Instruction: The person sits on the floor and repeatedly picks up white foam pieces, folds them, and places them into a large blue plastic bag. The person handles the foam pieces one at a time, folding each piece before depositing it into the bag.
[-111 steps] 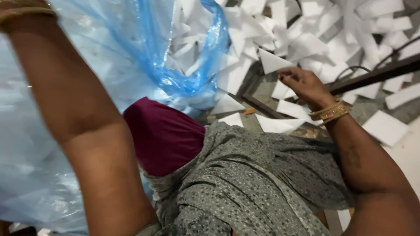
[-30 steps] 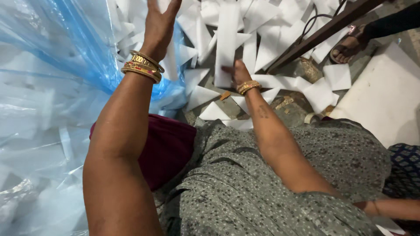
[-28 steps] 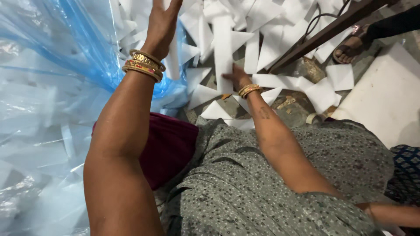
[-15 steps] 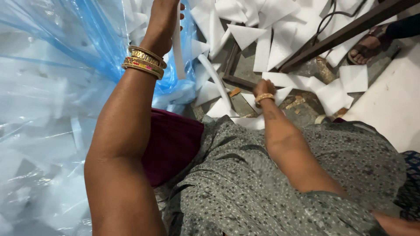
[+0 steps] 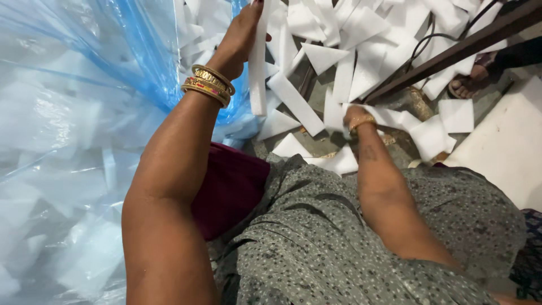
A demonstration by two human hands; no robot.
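- The left hand (image 5: 240, 36) is raised at the far centre of the scene, fingers closed around a long, narrow white foam strip (image 5: 258, 68). The strip hangs vertically from the grip, its lower end free above the floor; holding it by the upper end keeps the length clear of the loose pieces below.
- The strip sits just right of the open mouth of the large translucent blue plastic bag (image 5: 84, 113), which fills the left side of the view. White offcuts already show through the bag wall, so the bag appears to serve as the collection point.
- Stacked gold bangles (image 5: 209, 85) sit at the left wrist, clear of the gripped strip.
- The right hand (image 5: 353, 116) reaches low and to the right, pressed into the scattered heap of white foam offcuts (image 5: 361, 34) on the floor. Its fingers are buried among the pieces; whether they are closed on a piece cannot be told.
- The offcuts lie in triangles, strips and rectangles across the far floor, overlapping at random.
- A dark wooden bar (image 5: 451, 53) crosses the far right diagonally, lying over the offcuts.
- A large flat white foam sheet (image 5: 508, 147) lies at the right edge, beside another person's sandalled foot (image 5: 471, 82).
- Grey patterned fabric (image 5: 316, 237) covers the near foreground, over a maroon garment (image 5: 231, 189).
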